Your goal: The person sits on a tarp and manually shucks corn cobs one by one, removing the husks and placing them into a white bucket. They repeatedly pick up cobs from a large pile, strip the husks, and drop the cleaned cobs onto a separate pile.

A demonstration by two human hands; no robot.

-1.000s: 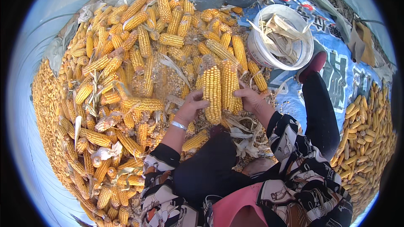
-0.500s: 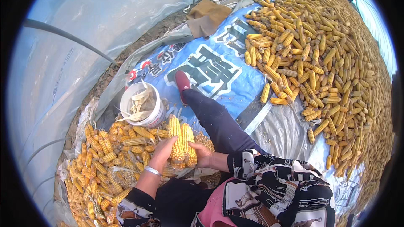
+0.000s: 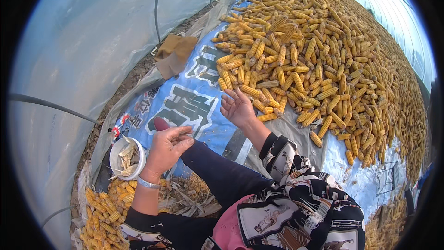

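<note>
My left hand [image 3: 170, 149] is held above my outstretched leg, fingers extended and thumb apart, with nothing in it. Farther right, my right hand [image 3: 239, 108] is raised with its palm turned up and fingers loosely curled, also without anything in it. It is nearest to the close edge of a big pile of yellow corn cobs [image 3: 319, 74]. Two blurred corn cobs [image 3: 283, 28] show over the pile's left part. A smaller heap of corn cobs [image 3: 104, 215] lies at the lower left, below my left forearm.
A white bucket [image 3: 141, 159] with dry husks stands left of my left hand. Blue printed sheeting [image 3: 210, 99] covers the ground under my shoe [image 3: 161, 124]. A brown cloth [image 3: 175, 53] lies farther back. Hoop poles [image 3: 55, 105] hold the plastic wall on the left.
Both hands held two corn cobs together; now they are apart and without them. The right hand has moved up toward the big pile. The view has shifted to the right.
</note>
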